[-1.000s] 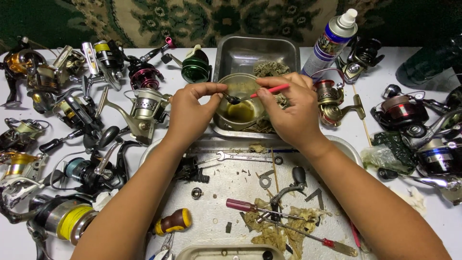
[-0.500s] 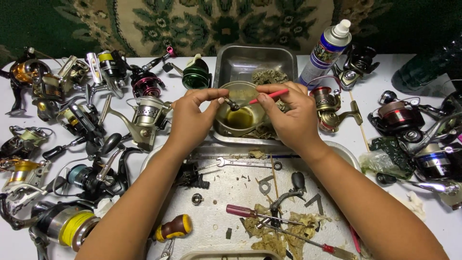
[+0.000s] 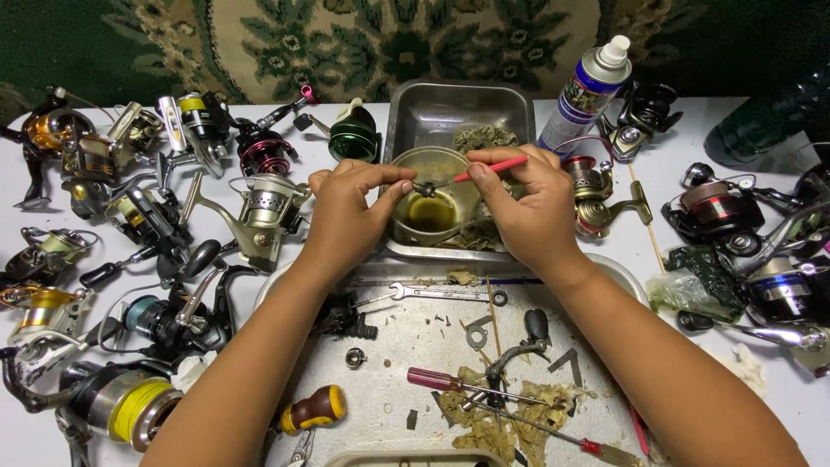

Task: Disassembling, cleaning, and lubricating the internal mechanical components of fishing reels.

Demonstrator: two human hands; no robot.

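Over bowl (image 3: pixel 432 203): fingers (image 3: pixel 399 186) pinching part (image 3: pixel 424 188).

Bowl (image 3: pixel 406 164) in metal tray (image 3: pixel 458 112), reels (image 3: pixel 156 225) lying left.

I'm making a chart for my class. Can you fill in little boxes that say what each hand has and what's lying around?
left hand: pinches a small dark part over the bowl
right hand: holds a red brush, its tip at the part
bowl: yellowish liquid inside, sits in a metal pan
near tray: wrench, red screwdriver, grimy scraps
left of hands: many fishing reels
right of pan: spray can, more reels
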